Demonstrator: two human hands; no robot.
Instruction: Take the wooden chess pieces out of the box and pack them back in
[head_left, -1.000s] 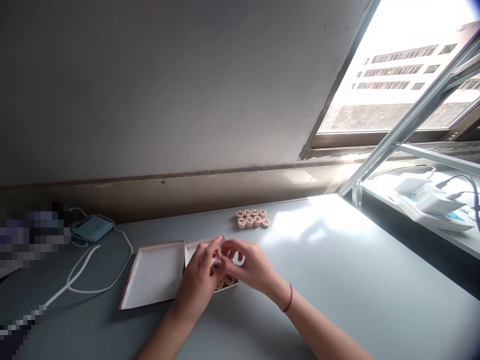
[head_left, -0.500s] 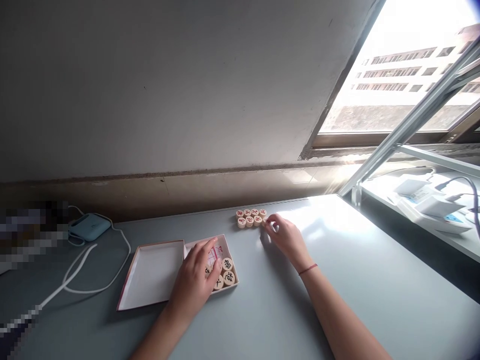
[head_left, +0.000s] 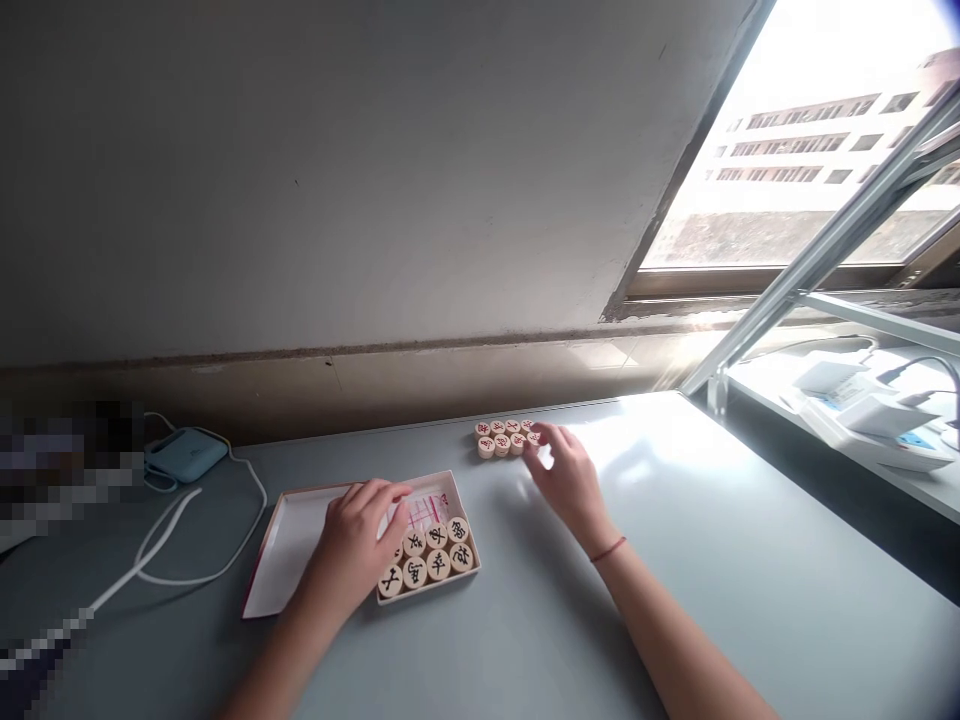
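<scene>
My right hand [head_left: 571, 482] is at the right end of a block of xiangqi pieces with red characters [head_left: 502, 443], set in two rows on the desk. Its thumb and index finger close round the end piece [head_left: 533, 438], which is partly covered by the fingertips. My left hand [head_left: 360, 525] hovers with bent, parted fingers over the left side of a shallow box [head_left: 466, 582], nothing visible in its grasp. Inside the box lie several wooden pieces with black characters [head_left: 426, 555], beside a red-printed packet [head_left: 429, 511]. Some pieces are hidden under the left hand.
The box lid [head_left: 289, 545] lies inside-up, left of the box. Further left are a blue case [head_left: 187, 455] and a white cable [head_left: 187, 582]. A white shelf [head_left: 825, 395] with power adapters stands at the right. A wall [head_left: 375, 395] borders the desk's far edge.
My left hand has moved left, uncovering more black pieces in the box. My right hand stays at the red block's right end, with thumb and index slightly wider apart.
</scene>
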